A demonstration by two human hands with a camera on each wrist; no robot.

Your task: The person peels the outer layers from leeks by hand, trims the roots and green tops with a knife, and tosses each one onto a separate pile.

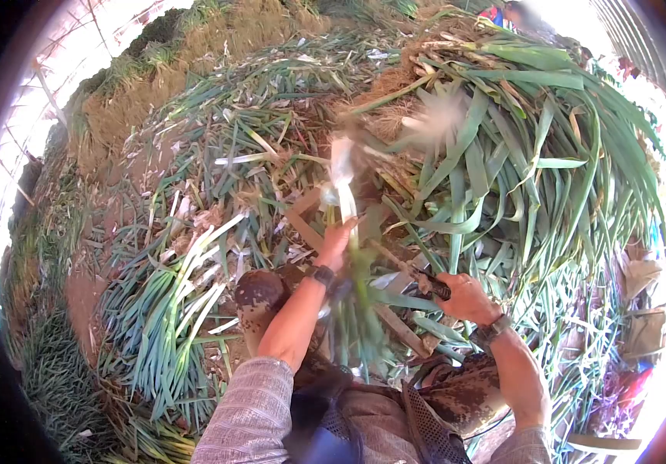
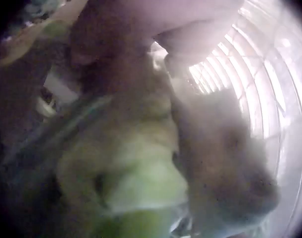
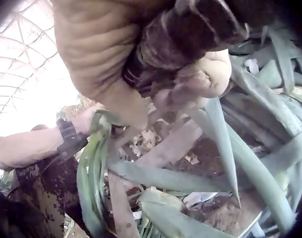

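Note:
Between the knees, the left hand [image 1: 336,241] grips a stalk with a white upper part [image 1: 346,197] and blurred green leaves [image 1: 362,309] hanging below. At the right, the right hand [image 1: 464,298] is curled round a dark handle [image 1: 433,286], from which a brownish length reaches up and left. In the right wrist view the right hand [image 3: 104,44] wraps the dark ridged handle [image 3: 185,34], and green leaves [image 3: 94,173] hang beside the left forearm. The left wrist view is blurred, with a pale green stalk [image 2: 141,183] near the fingers.
A large heap of long green leaves [image 1: 534,131] with roots fills the right. Peeled stalks with white ends [image 1: 170,309] lie at the left. Leaf scraps [image 1: 271,100] cover the ground ahead. Wooden strips [image 1: 402,329] stand between the knees. People are partly visible at the far right.

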